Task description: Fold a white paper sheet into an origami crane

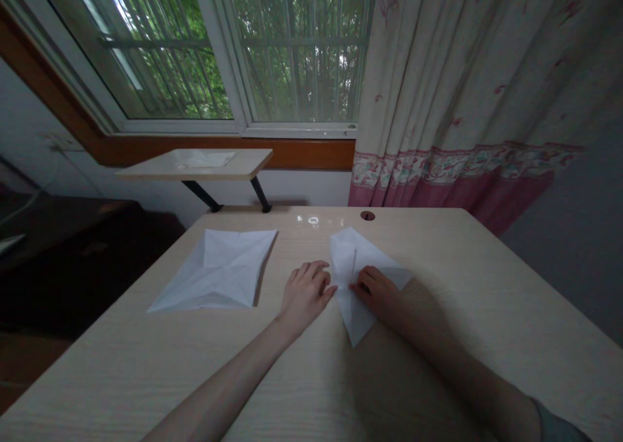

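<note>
A folded sheet of white paper (pixel 346 250) lies on the table between my two hands, with creases, a small slit-like line near its middle and a pointed corner towards me. My left hand (pixel 306 289) is at the paper's left edge, fingers curled and the thumb tip close to the forefinger, touching the edge. On the right, my right hand (pixel 382 296) rests over the paper. Its thumb and bent fingers pinch at a fold near the middle; the fingers partly hide that spot.
Left of my hands, a second creased white sheet (pixel 228 270) lies spread on the light wooden table (pixel 243 370). A raised shelf (pixel 243 163) on black legs holds another thin white sheet (pixel 207 159). A round cable hole (pixel 367 215) sits near the back edge, before the curtain (pixel 438 104).
</note>
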Tool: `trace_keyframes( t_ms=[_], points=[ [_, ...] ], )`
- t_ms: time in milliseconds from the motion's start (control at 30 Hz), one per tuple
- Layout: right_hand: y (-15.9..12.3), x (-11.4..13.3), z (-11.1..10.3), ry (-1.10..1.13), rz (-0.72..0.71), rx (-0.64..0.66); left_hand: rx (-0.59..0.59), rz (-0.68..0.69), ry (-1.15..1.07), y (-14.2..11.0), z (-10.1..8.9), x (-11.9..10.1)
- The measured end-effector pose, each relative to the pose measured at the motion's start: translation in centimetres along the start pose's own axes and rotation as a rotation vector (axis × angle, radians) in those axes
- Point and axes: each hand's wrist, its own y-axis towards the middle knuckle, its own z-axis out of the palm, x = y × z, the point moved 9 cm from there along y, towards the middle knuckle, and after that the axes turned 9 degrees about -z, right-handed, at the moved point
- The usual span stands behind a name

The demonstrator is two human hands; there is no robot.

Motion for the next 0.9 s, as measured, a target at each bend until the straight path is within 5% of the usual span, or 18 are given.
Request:
trace_keyframes(
  t_ms=[533, 900],
  points=[
    [-0.1, -0.6, 0.3, -0.067, 0.002, 0.035, 0.05, -0.022, -0.164, -0.3, 0.1, 0.1],
    [-0.2, -0.5, 0.4, -0.061, -0.024, 0.051, 0.114, 0.153, -0.183, -1.0, 0.1, -1.7]
  ],
)
